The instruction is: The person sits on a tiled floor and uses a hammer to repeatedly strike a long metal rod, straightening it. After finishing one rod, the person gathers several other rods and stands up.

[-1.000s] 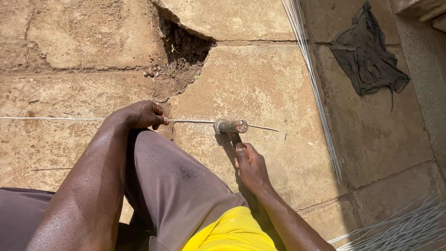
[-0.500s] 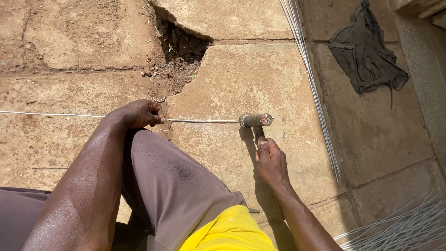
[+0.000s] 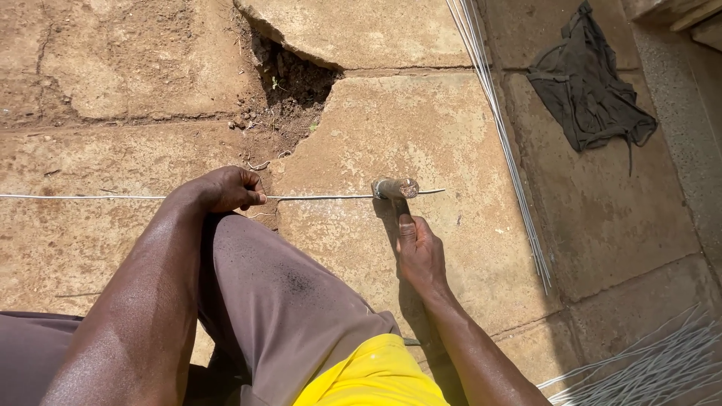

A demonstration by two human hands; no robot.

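A long thin metal wire (image 3: 323,198) lies straight across the stone paving, running from the left edge to about the middle. My left hand (image 3: 229,188) is closed on the wire, pinning it against the ground beside my knee. My right hand (image 3: 418,252) grips the handle of a hammer (image 3: 395,189), index finger stretched along the handle. The hammer's metal head rests on the wire close to its right end.
A broken gap with soil (image 3: 289,83) opens in the paving above the wire. A bundle of straight wires (image 3: 502,143) runs down the right side. More wires (image 3: 647,372) fan out at the bottom right. A dark cloth (image 3: 590,94) lies at the top right.
The hammer head has shifted along the wire, to the right and then back toward the left, and my right hand moved with it. My left hand has stayed on the wire.
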